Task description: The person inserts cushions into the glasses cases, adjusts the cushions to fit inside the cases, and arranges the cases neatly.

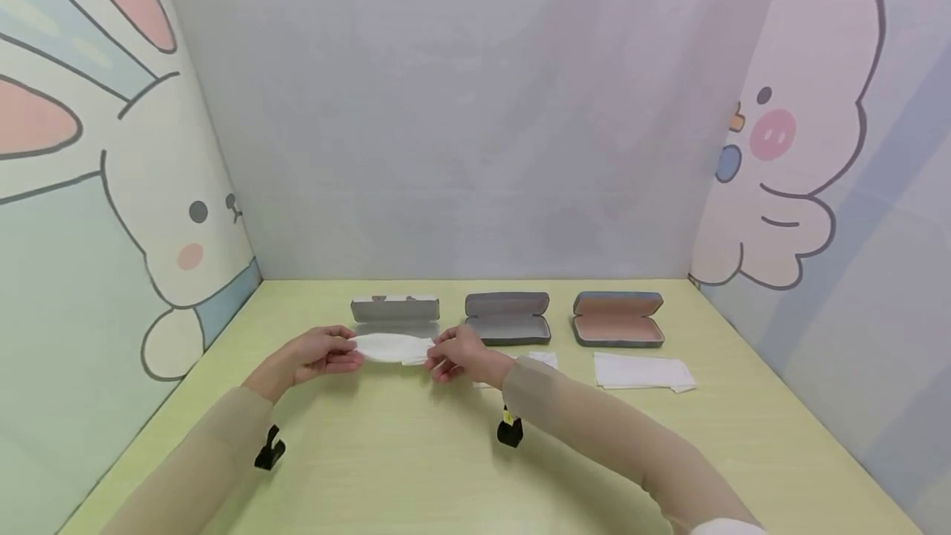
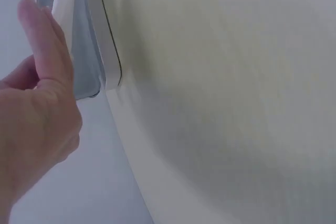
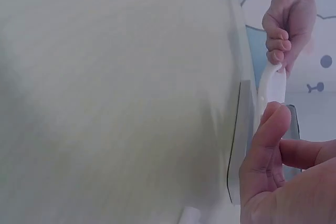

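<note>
Between both hands stretches a folded white cloth (image 1: 394, 348), raised in front of the leftmost glasses case. My left hand (image 1: 323, 352) pinches its left end between thumb and fingers. At the other end, my right hand (image 1: 462, 353) pinches the cloth the same way. The leftmost case (image 1: 395, 310) lies with its lid up and a grey lining, its lower part partly hidden by the cloth. In the right wrist view the cloth (image 3: 272, 88) runs from one hand to the other, close over this case (image 3: 239, 145).
An open dark grey glasses case (image 1: 508, 305) and an open blue one with pink lining (image 1: 618, 327) stand to the right. A white cloth (image 1: 643, 371) lies before the pink-lined case. Another white cloth (image 1: 546, 358) is partly covered by my right forearm. Walls enclose the table (image 1: 371, 461).
</note>
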Demonstrator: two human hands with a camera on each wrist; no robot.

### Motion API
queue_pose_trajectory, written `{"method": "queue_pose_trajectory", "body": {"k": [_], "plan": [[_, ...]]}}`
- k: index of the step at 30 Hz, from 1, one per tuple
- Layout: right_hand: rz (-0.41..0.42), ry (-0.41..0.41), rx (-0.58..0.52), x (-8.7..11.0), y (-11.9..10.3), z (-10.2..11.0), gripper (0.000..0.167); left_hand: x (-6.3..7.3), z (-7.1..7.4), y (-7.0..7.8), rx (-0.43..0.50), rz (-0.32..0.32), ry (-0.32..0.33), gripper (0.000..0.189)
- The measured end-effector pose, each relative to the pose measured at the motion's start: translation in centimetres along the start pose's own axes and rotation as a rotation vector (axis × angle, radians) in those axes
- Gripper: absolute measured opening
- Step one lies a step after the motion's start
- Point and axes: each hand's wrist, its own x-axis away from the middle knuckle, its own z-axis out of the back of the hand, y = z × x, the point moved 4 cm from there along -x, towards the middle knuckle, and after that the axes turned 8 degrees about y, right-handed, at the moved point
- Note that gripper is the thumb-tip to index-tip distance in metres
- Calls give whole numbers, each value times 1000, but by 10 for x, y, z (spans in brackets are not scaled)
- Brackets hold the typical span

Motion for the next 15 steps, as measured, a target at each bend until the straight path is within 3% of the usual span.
{"method": "queue_pose_trajectory", "body": {"k": [7,15], "plan": [[4,12,-23,-19,-9,3,14,-24,6,9,51,7,22,25],[-19,47,-18,-35,-9,5,16,-34,6,9,68,12,52,41]]}}
